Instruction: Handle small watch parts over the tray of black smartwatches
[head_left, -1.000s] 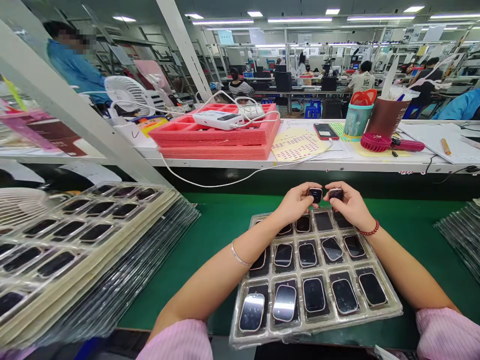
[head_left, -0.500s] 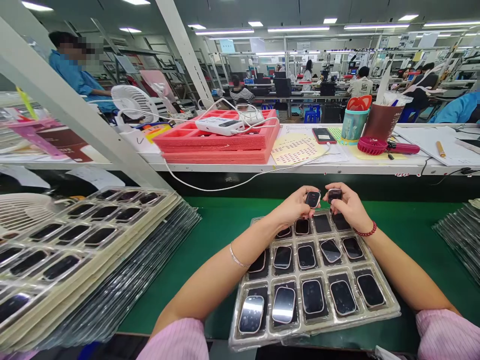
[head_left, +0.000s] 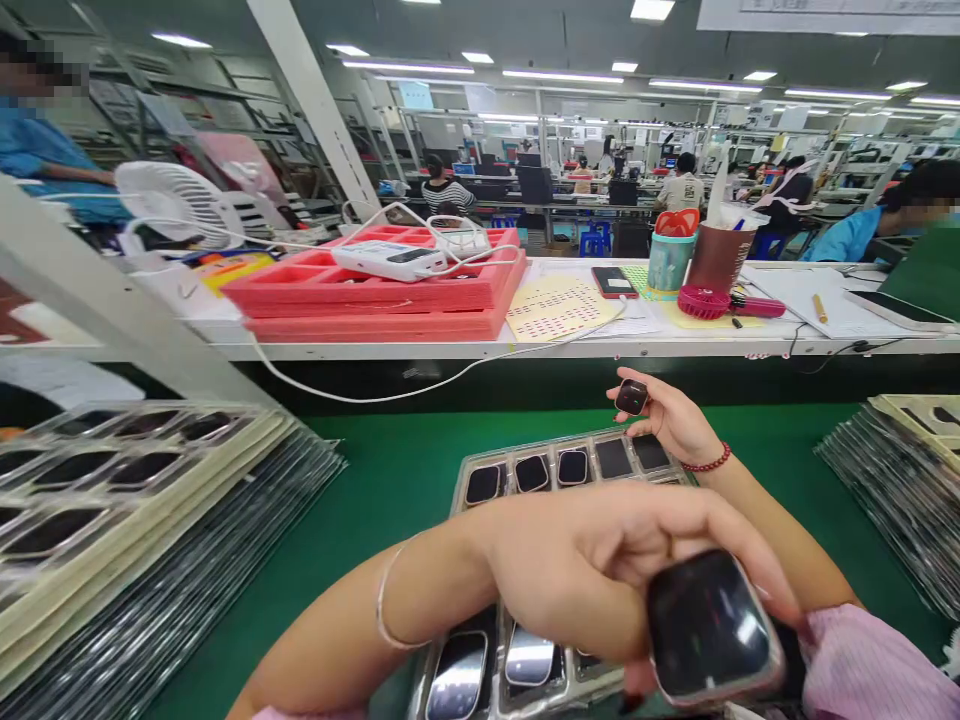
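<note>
While the left hand pinches a dark glossy rounded-rectangular watch case close to the camera, the right hand grips a smaller-looking black case above the clear plastic compartment tray.

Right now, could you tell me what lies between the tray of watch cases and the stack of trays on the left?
In the head view, only bare green mat lies between the tray and the left stack of trays.

Each hand holds a watch case.

Bare green mat between tray and stack.
</note>
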